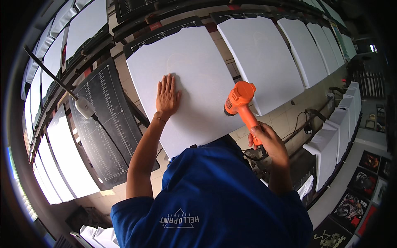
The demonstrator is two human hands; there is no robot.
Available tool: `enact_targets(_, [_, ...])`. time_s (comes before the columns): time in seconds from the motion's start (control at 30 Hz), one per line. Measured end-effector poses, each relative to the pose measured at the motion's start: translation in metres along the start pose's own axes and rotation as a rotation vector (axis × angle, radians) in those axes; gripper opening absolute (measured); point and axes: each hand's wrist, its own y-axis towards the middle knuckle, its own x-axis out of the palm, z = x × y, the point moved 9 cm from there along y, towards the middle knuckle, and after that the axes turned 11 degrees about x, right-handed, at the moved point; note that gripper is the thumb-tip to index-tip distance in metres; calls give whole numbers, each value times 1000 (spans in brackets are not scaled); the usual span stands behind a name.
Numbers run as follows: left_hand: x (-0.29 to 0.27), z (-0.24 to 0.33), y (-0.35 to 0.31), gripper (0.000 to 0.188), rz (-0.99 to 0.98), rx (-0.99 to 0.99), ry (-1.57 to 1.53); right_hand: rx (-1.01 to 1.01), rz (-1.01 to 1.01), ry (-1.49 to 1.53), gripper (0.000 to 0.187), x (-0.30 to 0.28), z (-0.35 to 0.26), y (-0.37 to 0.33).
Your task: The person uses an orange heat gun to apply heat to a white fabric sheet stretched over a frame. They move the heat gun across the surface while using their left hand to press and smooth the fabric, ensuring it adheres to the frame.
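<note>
A white cloth lies stretched smooth over a dark board in front of me. My left hand rests flat on it, left of the middle, with fingers straight and nothing held. Wrapped round the handle of an orange heat gun is my right hand. The gun is held over the cloth's right edge, its dark nozzle pointing left and down toward the cloth. Its dark cord leaves the handle's lower end and curves away below my right hand.
At the left is a bare black board with white ruler marks; a cable with a white connector hangs across it. More white-covered boards line both sides. Printed pictures are at the lower right.
</note>
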Motion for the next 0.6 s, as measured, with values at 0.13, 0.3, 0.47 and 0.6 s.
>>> enact_targets(0.13, [5, 8, 8, 65, 30, -13, -37, -58, 1, 44, 35, 6, -15, 8])
enact_targets(0.3, [7, 80, -43, 66, -69, 167, -146, -142, -13, 41, 33, 11, -33, 29])
enact_targets(0.47, [7, 107, -96, 67, -191, 265, -197, -135, 2, 20, 33, 10, -28, 35])
enact_targets(0.6, [-1, 56, -67, 67, -143, 155, -109, -76, 23, 48, 34, -1, -12, 16])
